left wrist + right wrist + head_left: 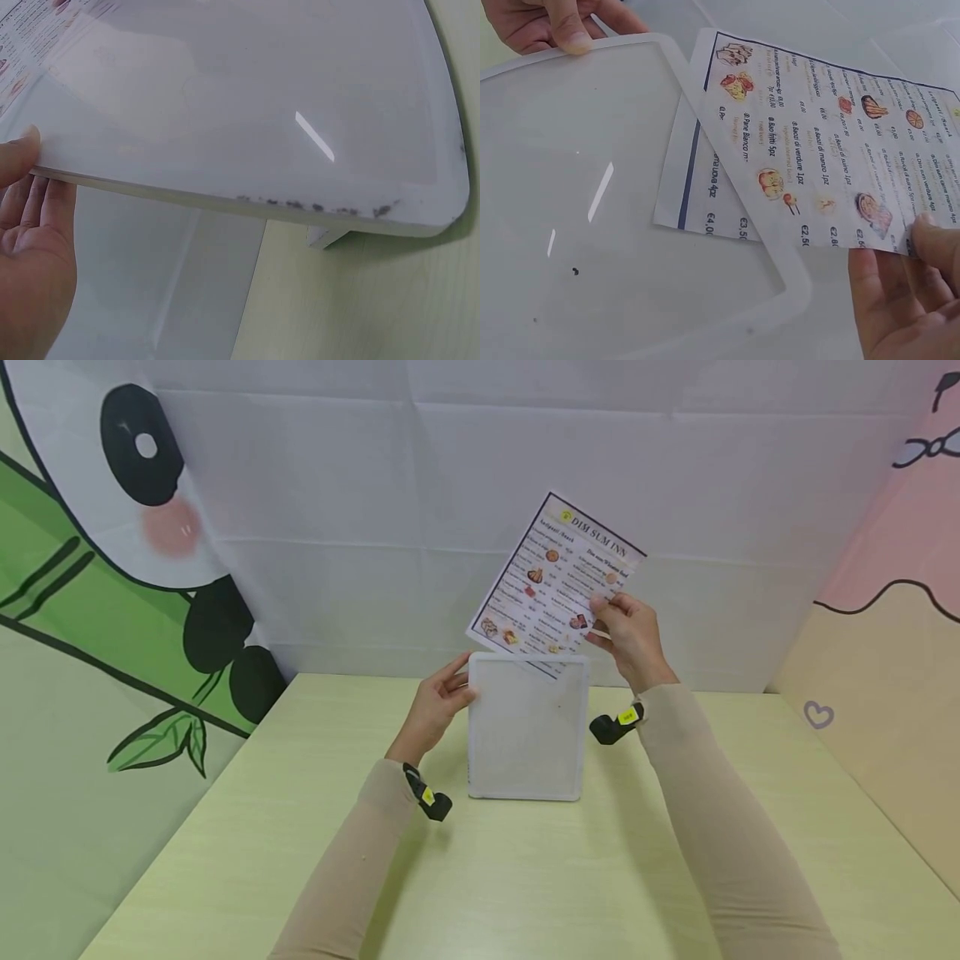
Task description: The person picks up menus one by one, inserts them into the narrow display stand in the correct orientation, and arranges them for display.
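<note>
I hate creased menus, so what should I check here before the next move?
1. White frame steadied: ok; the left hand grips its side near the top.
2. Menu held: ok; the right hand pinches its edge.
3. Lower corner behind the clear panel: ok; it shows through.
4. Menu square to the frame: not ok; it tilts.
5. Panel area free of specks: not ok; a dark speck shows on or behind it.
6. Inside gap unobstructed: cannot tell; the views don't reveal it.

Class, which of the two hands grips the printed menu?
The right hand: it pinches the menu, whereas the left hand holds the white-rimmed panel by its edge.
</note>
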`<state>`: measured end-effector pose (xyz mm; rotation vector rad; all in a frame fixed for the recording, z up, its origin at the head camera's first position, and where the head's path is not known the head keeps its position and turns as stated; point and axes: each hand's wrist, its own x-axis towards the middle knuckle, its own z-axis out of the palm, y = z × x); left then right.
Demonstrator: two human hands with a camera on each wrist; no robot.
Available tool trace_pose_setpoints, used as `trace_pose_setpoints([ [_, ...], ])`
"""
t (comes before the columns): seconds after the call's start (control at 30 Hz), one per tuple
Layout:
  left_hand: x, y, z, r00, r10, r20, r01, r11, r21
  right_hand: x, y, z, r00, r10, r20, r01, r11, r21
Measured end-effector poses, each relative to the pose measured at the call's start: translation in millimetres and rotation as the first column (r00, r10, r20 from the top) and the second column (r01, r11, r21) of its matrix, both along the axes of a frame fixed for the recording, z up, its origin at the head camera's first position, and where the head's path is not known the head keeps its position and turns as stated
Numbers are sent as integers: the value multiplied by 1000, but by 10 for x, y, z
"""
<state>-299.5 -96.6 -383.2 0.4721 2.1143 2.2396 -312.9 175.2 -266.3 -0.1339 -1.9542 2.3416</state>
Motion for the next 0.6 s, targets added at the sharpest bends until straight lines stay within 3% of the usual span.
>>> trace_pose_setpoints([
  [0.6, 10, 5, 33, 999, 17, 36, -17, 1000, 1, -2, 13, 16, 999, 40, -4, -40, 997, 66],
])
